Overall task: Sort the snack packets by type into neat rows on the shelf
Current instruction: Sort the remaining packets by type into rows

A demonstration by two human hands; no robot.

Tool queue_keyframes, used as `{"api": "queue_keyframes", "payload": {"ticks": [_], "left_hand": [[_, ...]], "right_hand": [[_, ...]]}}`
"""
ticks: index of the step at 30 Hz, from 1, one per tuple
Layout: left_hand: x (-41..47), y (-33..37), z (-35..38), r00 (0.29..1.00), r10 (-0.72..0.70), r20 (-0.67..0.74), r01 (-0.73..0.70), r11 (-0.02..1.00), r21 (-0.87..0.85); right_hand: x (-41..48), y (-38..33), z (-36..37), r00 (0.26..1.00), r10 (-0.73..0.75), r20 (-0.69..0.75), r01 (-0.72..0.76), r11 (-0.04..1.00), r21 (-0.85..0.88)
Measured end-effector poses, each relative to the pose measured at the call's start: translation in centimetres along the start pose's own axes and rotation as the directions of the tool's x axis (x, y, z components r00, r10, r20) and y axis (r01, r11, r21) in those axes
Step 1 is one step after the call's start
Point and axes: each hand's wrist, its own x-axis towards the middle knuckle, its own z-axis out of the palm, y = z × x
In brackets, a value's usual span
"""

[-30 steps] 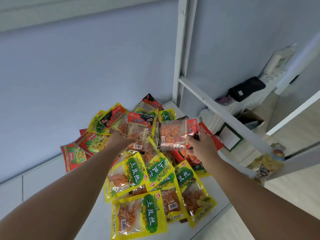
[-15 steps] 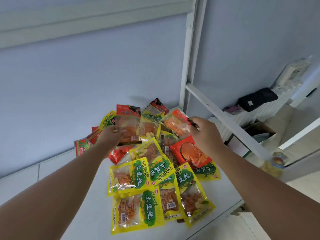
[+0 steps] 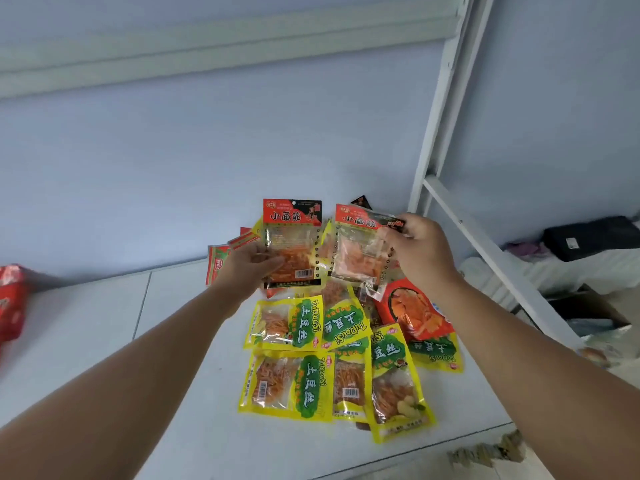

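Change since half a second ago: both hands were low at the heap with the right one's packet tilted. Now they are raised, each showing a packet upright, the two side by side and just apart.

Left hand (image 3: 249, 268): grip clenched on the left packet (image 3: 292, 244), thumb across its lower left front, fingers behind.
Right hand (image 3: 419, 251): grip pinching the right packet (image 3: 360, 251) at its upper right corner.

Position: both packets are held above the far part of the heap, clear of the shelf (image 3: 138, 341), in front of the wall.

Containers: a brown box (image 3: 588, 306) sits beyond the shelf's right edge; its contents cannot be read.

Orientation: each held packet has its long axis vertical in the view, red header band up, clear window below. The left packet carries a barcode at its lower right. Both are of the same type.

Heap: yellow packets (image 3: 287, 386) lie flat on the shelf near the person, overlapping, their long axes mixed; the two at the left have lettering running sideways. An orange packet (image 3: 415, 313) lies under the right wrist, partly overlapped by a yellow one. Red-and-green packets (image 3: 218, 261) show behind the left hand. More red packets (image 3: 10, 303), blurred, lie at the shelf's far left, well apart from the heap. A white post (image 3: 440, 109) rises at the shelf's right rear corner.
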Motion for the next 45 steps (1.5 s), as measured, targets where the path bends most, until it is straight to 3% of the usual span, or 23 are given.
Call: {"api": "queue_keyframes", "payload": {"ticks": [13, 22, 34, 45], "left_hand": [[-13.3, -5.3, -9.2, 0.945, -0.120, -0.303, 0.086, 0.989, -0.122], [-21.7, -10.9, -18.4, 0.919, -0.142, -0.368, 0.103, 0.987, -0.122], [-35.3, -18.7, -33.3, 0.851, -0.230, -0.472, 0.185, 0.973, -0.140], [-35.6, -24.0, -39.7, 0.796, -0.348, -0.495, 0.239, 0.932, -0.271]], "right_hand": [[-2.3, -4.9, 9.6, 0.938, -0.118, 0.325, 0.078, 0.988, 0.132], [-7.0, -12.8, 18.4, 0.882, -0.188, 0.432, 0.098, 0.970, 0.223], [-19.4, -22.9, 34.6, 0.800, -0.188, 0.569, 0.008, 0.953, 0.303], [-21.7, -24.6, 44.4, 0.753, -0.135, 0.644, -0.040, 0.968, 0.249]]}}
